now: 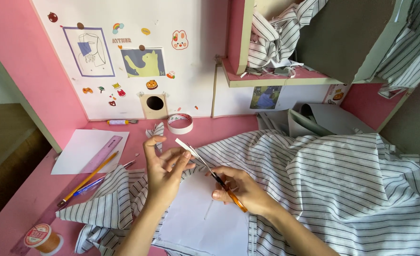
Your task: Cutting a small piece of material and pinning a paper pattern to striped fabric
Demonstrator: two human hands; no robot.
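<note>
A: Pink desk (pixel 229 130) was the base, and I place everything from it. Striped cotton fabric (pixel 342 185) covered its right and front part, bunched in soft folds. Judged limp and light; it would slide and crease if pulled by one edge.

B: Hands?

A: Both were over the front middle of the desk, above the fabric. A white paper sheet (pixel 205 223) lay flat on the cloth under them. The left hand (pixel 165 173) pinched a narrow white paper strip (pixel 184 144) between thumb and forefinger, other fingers spread loosely. The right hand (pixel 240 189) was closed around the orange handles of the scissors (pixel 219 180), blades pointing up-left at the strip's lower end.

B: How does the strip handle?

A: Judged thin and floppy, easy to tear. Hold near the cut line so it stays taut.

B: Containers?

A: A shelf (pixel 276 78) above the back right of the desk held more striped cloth scraps. No box or tray that I could see.

B: Small stuff?

A: Left side of the desk: a purple ruler (pixel 103 151), yellow pencil (pixel 89 178) and blue pen (pixel 89 187). A tape roll (pixel 180 123) sat at the back middle, an orange thread spool (pixel 41 237) at the front left corner.
</note>
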